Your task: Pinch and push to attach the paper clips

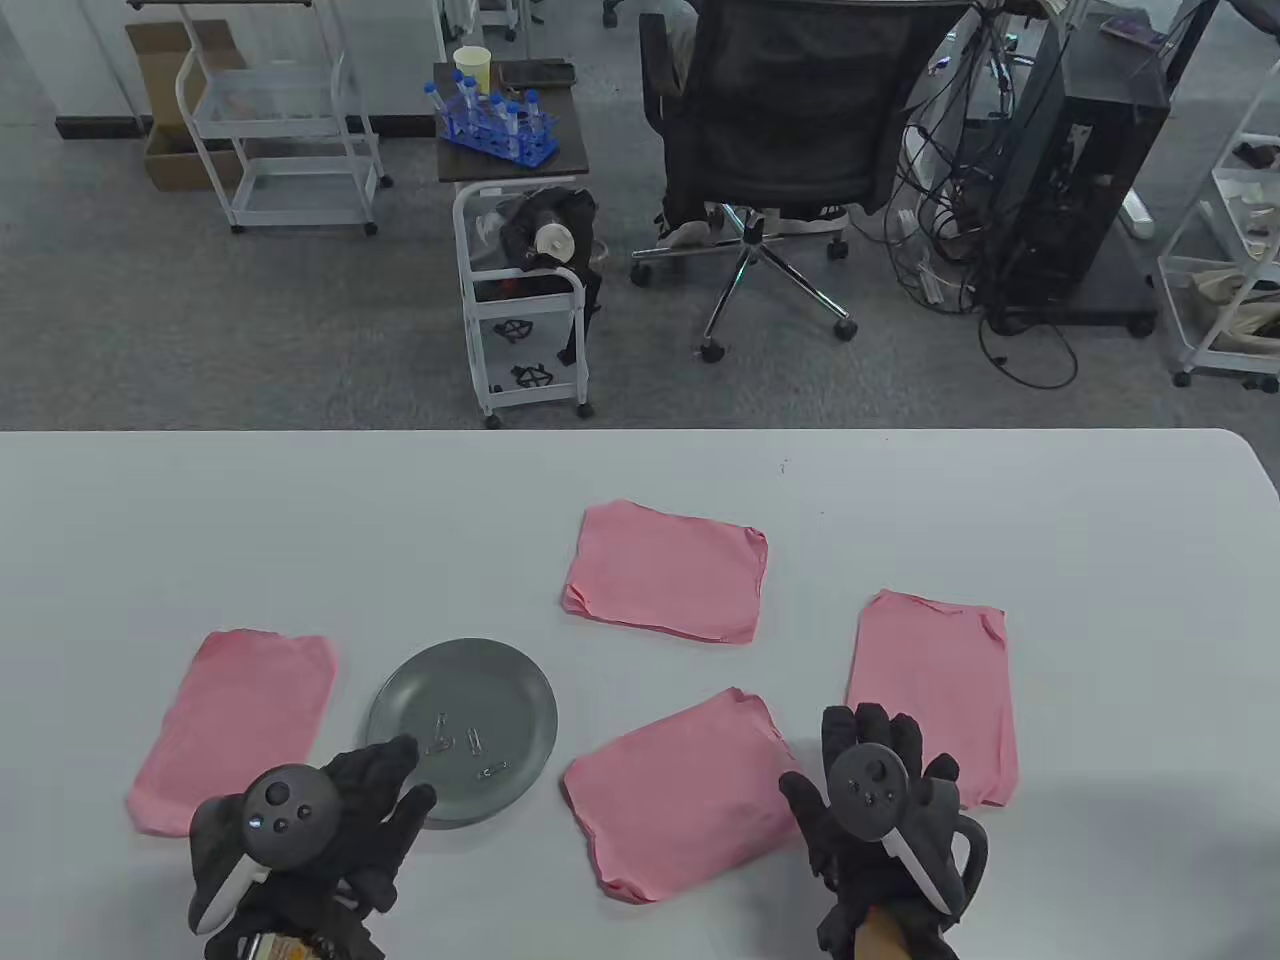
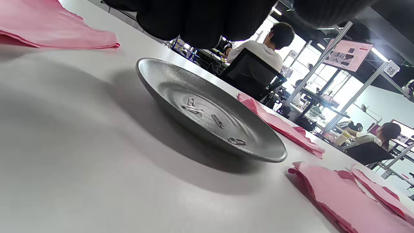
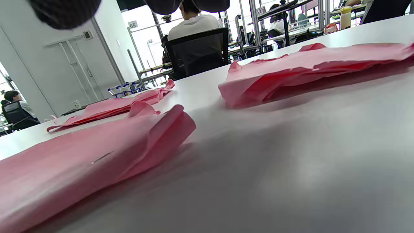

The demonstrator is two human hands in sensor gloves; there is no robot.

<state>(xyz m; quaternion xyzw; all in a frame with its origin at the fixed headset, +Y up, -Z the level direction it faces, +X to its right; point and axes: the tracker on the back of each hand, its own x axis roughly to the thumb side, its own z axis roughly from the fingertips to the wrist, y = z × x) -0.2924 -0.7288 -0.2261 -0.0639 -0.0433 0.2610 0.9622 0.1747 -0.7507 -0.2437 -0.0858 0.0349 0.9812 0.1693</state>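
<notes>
Paper clips (image 1: pixel 470 745): several loose in the grey plate (image 1: pixel 520 690), lower left of centre in the table view.

Tabletop (image 1: pixel 1100 520) carries four pink paper stacks; nearest the plate is the lower-centre stack (image 1: pixel 680 800), edges curled and uneven. Risk: sheets fan or slide when a clip is pushed on, so it catches only some layers.

Plate is shallow and light-looking; a reaching hand may skid it.

Left hand (image 1: pixel 340 810): fingers spread over the plate's near rim, holding nothing. Right hand (image 1: pixel 880 790): fingers splayed, empty, between two stacks.

Clips small, flat; gloved fingers could fumble one, especially where two overlap.
</notes>
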